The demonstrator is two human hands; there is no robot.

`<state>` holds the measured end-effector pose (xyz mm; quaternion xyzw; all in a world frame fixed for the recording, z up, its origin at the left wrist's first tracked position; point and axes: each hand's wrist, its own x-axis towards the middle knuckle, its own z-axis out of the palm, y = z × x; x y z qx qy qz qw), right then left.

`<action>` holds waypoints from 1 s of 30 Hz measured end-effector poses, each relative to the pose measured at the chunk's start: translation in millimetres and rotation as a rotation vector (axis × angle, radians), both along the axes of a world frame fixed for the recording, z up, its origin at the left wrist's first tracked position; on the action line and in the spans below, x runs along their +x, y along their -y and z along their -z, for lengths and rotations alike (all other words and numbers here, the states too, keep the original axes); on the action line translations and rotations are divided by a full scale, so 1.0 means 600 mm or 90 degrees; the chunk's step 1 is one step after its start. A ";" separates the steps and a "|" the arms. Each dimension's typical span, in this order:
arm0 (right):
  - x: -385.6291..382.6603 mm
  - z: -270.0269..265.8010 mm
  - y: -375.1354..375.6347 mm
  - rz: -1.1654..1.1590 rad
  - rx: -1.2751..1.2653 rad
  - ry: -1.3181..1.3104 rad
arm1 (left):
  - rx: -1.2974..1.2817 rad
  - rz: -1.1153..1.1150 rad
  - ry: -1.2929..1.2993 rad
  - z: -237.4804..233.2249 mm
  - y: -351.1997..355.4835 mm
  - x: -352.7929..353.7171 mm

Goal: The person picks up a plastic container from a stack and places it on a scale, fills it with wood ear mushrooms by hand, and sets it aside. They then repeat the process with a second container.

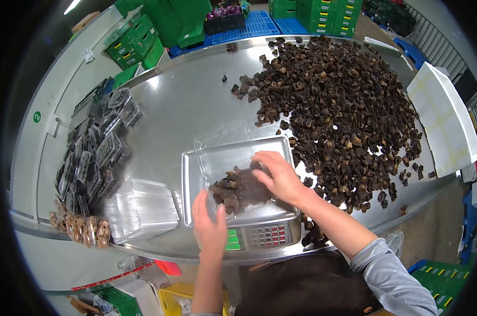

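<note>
A clear plastic clamshell box (225, 136) stands with its lid up on the metal pan (188, 181) of a weighing scale. Dark wood ear mushrooms (228, 195) lie in its left part, and a brown blur of more mushrooms fills the right part. My right hand (279, 178) is over the right side of the box, thumb and fingers apart, right above that blur. At the front left corner of the box is my left hand (210, 224), its fingers and thumb spread beside the rim. It partly covers the scale's green display (232, 239).
A big heap of wood ear mushrooms (333, 116) spreads over the right of the steel table (162, 113). Nested clear boxes (143, 210) stand left of the scale, beside piled filled packs (93, 158) and packs of light-brown mushrooms (88, 230). A white foam box (441, 118) is at right.
</note>
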<state>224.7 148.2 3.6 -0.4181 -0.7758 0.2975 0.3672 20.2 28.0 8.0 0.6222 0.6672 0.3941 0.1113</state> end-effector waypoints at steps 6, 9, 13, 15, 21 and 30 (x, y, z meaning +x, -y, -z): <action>-0.029 0.059 -0.063 0.086 -0.291 -0.187 | -0.251 -0.113 0.274 0.009 0.024 -0.039; -0.029 0.057 -0.077 -0.009 -0.496 -0.653 | -0.280 -0.104 0.560 0.030 0.018 -0.050; 0.033 0.028 -0.033 0.025 -0.173 -0.049 | -0.310 -0.079 0.807 0.031 0.030 -0.059; 0.050 0.017 0.003 0.030 -0.145 -0.011 | -0.326 -0.060 0.845 0.034 0.037 -0.050; 0.091 0.005 0.051 -0.003 -0.546 -0.030 | -0.304 -0.026 0.734 0.051 0.044 -0.041; 0.061 0.051 0.088 0.041 -0.578 -0.284 | -0.347 -0.023 0.877 0.037 0.051 -0.030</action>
